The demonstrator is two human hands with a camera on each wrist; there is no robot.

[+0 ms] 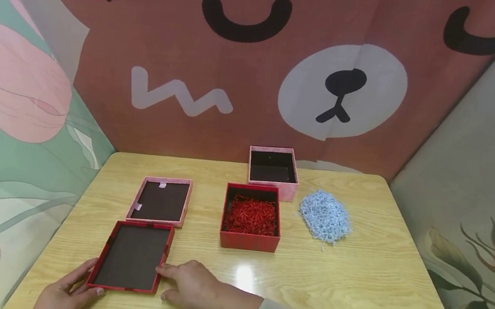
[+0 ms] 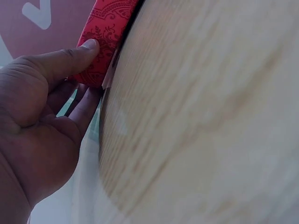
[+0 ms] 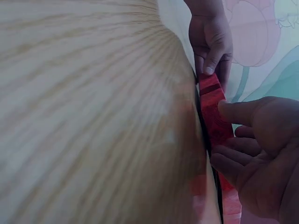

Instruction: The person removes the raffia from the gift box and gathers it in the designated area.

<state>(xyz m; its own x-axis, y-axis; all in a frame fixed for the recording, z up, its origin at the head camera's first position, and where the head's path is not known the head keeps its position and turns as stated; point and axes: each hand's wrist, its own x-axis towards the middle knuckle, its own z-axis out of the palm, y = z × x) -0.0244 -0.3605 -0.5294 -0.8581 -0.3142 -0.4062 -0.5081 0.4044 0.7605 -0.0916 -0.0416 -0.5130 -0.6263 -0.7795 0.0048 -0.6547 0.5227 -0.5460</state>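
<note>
A red box lid (image 1: pixel 130 258) lies with its dark inside facing up at the front left of the table. My left hand (image 1: pixel 69 292) grips its near left corner, the thumb on the near wall and the fingers along the left side. In the left wrist view, the thumb (image 2: pixel 86 51) presses on the lid's patterned red wall (image 2: pixel 107 23). My right hand (image 1: pixel 197 289) is at the lid's right side, its extended index finger touching the rim. Fingers and thumb lie along the red wall (image 3: pixel 215 116) in the right wrist view.
Just beyond the red lid lies a pink lid (image 1: pixel 164 201), inside up. A red box (image 1: pixel 249 241) holding red shredded paper (image 1: pixel 251 216) stands mid-table, with a pink box (image 1: pixel 288 191) behind it. Light blue shredded paper (image 1: pixel 325 217) is heaped to the right.
</note>
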